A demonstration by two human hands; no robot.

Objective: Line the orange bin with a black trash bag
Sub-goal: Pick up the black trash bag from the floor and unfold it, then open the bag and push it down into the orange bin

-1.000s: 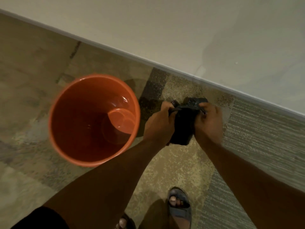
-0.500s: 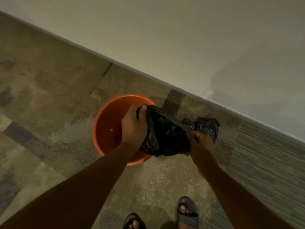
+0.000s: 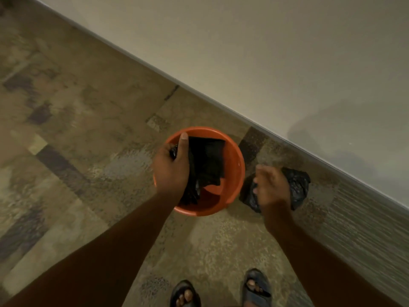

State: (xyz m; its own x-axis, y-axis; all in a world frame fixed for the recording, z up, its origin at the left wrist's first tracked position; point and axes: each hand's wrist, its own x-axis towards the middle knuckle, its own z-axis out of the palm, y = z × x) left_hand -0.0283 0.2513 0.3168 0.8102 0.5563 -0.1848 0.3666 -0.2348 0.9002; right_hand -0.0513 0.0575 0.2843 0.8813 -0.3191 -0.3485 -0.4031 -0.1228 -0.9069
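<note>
The orange bin (image 3: 233, 165) stands on the carpet near the wall. My left hand (image 3: 171, 167) is over its left rim, shut on a flat black trash bag (image 3: 208, 160) that hangs down inside the bin. The bag is still mostly folded and covers only part of the inside. My right hand (image 3: 272, 187), blurred, is to the right of the bin, closed around a crumpled bundle of black bags (image 3: 297, 185) that shows on both sides of it.
A pale wall (image 3: 265, 52) runs diagonally just behind the bin and the bundle. Patterned carpet (image 3: 88, 151) stretches to the left and front. My two sandalled feet (image 3: 186, 293) (image 3: 256, 286) stand at the bottom edge.
My hands have come apart: the left one pulled one bag off the bundle and lowered it into the bin, while the right one moved right with the bundle. The view has drawn back.
</note>
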